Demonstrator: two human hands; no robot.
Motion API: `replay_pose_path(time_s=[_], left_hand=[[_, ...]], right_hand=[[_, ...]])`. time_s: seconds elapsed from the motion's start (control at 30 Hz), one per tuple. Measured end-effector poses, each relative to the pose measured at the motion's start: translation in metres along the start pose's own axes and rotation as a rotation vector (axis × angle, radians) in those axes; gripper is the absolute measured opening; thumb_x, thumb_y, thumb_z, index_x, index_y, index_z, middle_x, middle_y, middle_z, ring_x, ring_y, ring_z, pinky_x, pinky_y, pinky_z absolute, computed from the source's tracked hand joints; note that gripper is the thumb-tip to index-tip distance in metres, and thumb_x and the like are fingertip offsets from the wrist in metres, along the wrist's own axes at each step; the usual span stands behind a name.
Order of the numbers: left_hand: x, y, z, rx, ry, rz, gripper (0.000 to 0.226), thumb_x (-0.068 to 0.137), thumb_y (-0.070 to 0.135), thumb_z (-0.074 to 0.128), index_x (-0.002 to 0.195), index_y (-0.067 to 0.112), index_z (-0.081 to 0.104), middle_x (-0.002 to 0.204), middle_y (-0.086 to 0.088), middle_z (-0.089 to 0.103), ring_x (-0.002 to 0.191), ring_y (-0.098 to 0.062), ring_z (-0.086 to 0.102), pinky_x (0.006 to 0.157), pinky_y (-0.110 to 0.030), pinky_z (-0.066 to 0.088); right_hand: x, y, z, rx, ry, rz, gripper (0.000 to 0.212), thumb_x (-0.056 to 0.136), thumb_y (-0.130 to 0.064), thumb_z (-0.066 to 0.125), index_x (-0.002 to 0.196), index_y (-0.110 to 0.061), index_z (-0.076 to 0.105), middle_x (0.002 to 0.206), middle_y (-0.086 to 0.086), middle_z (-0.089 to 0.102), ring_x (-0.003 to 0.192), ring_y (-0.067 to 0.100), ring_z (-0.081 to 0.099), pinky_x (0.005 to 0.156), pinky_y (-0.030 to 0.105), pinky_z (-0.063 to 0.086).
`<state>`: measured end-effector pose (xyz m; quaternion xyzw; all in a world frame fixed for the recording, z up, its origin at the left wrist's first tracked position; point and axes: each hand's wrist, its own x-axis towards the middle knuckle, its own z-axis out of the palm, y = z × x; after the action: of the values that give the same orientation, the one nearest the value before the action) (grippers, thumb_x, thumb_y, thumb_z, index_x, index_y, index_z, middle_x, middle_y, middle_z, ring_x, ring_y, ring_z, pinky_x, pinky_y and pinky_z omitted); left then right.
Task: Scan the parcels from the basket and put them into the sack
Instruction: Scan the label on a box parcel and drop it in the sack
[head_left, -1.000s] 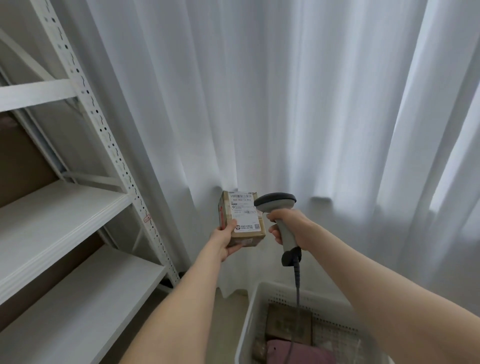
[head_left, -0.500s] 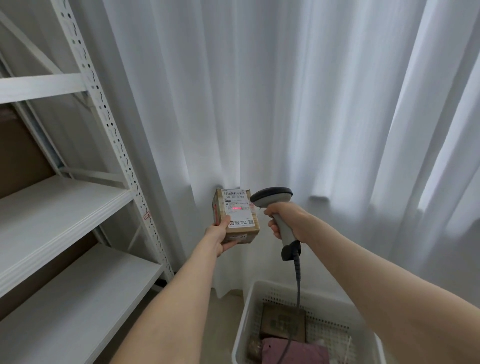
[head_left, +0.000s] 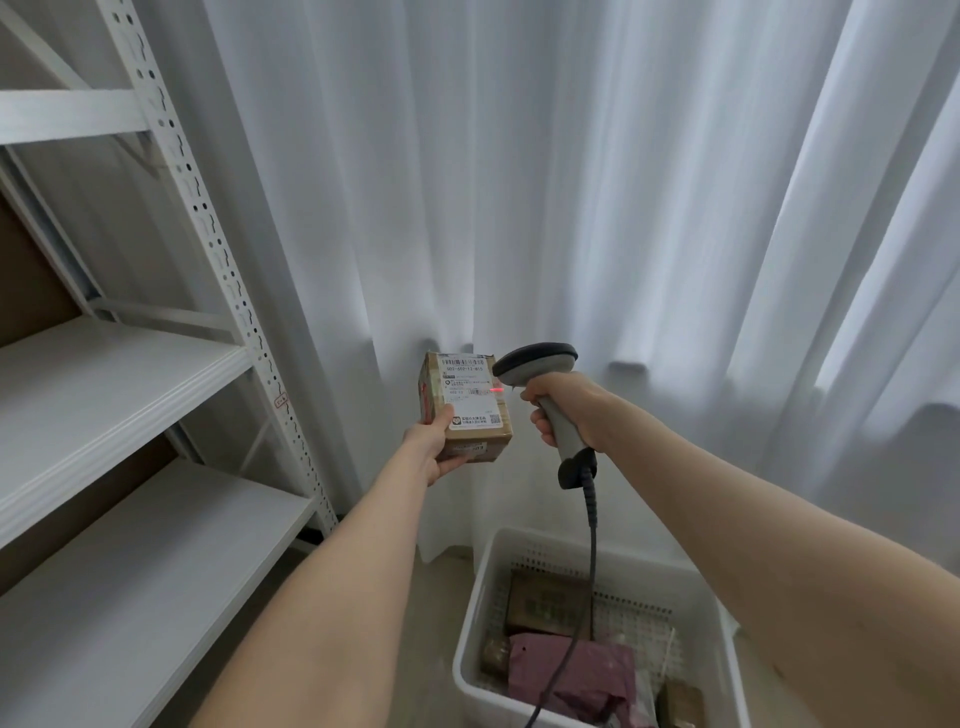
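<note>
Gripping parcel (head_left: 480, 447) in left hand (head_left: 432, 451) | right hand (head_left: 574, 410) fingers (head_left: 541, 429) curled round scanner (head_left: 535, 359) | label (head_left: 470, 387) 602-602-12-015

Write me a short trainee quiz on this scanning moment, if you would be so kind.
1. True or false: the red scan light falls on the cardboard parcel that the left hand holds.
2. Which hand grips the scanner? A) the left B) the right C) neither
3. Fill in the gap: the pink parcel lies in the white ____.

Key
1. True.
2. B: the right hand grips its handle.
3. basket.
</note>
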<state>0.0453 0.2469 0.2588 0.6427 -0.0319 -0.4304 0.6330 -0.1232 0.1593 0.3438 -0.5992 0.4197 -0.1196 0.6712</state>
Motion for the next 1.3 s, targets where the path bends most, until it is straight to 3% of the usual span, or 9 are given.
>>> replay_pose_path(time_s=[0.57,0.7,0.83,1.03,1.2,1.3], left_hand=[[-0.011,-0.016,-0.003,0.013,-0.019,-0.036,0.044,0.093,0.032,0.059,0.13,0.01,0.047,0.118,-0.015,0.063,0.103,-0.031,0.06,0.072,-0.042,0.055],[-0.028,-0.024,-0.001,0.021,-0.031,-0.035,0.046,0.092,0.035,0.059,0.13,0.011,0.048,0.116,-0.015,0.063,0.102,-0.032,0.061,0.074,-0.042,0.056],[-0.059,-0.038,-0.007,0.063,-0.035,-0.058,0.049,0.087,0.045,0.063,0.118,0.008,0.056,0.1,-0.013,0.067,0.09,-0.028,0.065,0.075,-0.039,0.057],[-0.128,-0.077,-0.023,0.082,-0.011,-0.051,0.04,0.079,0.049,0.071,0.096,0.013,0.06,0.091,-0.01,0.067,0.086,-0.022,0.064,0.076,-0.035,0.057],[-0.179,-0.115,-0.046,0.079,0.061,-0.006,0.051,0.077,0.04,0.075,0.116,0.01,0.059,0.095,-0.007,0.068,0.092,-0.021,0.063,0.084,-0.037,0.054],[-0.204,-0.13,-0.067,0.038,0.139,-0.008,0.056,0.078,0.035,0.075,0.122,0.006,0.056,0.102,-0.011,0.068,0.093,-0.024,0.064,0.079,-0.039,0.056]], right_hand=[[-0.018,0.013,0.002,0.003,0.021,0.025,0.003,0.088,-0.009,0.057,0.088,-0.007,0.054,0.053,0.005,0.054,0.042,0.014,0.049,0.046,0.022,0.047],[-0.032,0.027,-0.003,0.075,0.001,0.009,0.014,0.088,-0.017,0.062,0.093,-0.007,0.053,0.055,0.007,0.056,0.043,0.015,0.049,0.047,0.022,0.047],[-0.056,0.046,-0.008,0.247,-0.037,0.002,0.025,0.089,-0.026,0.066,0.1,-0.008,0.052,0.062,0.01,0.06,0.045,0.015,0.051,0.048,0.023,0.049],[-0.117,0.086,-0.01,0.457,-0.108,0.036,0.023,0.088,-0.017,0.066,0.108,-0.008,0.058,0.061,0.007,0.061,0.047,0.014,0.054,0.048,0.025,0.051],[-0.166,0.116,0.003,0.438,-0.158,0.052,0.022,0.089,-0.016,0.065,0.106,-0.005,0.056,0.063,0.009,0.063,0.048,0.015,0.057,0.048,0.026,0.053],[-0.188,0.13,0.018,0.333,-0.133,0.039,0.021,0.091,-0.018,0.065,0.104,-0.004,0.055,0.062,0.009,0.061,0.047,0.016,0.055,0.047,0.026,0.051]])
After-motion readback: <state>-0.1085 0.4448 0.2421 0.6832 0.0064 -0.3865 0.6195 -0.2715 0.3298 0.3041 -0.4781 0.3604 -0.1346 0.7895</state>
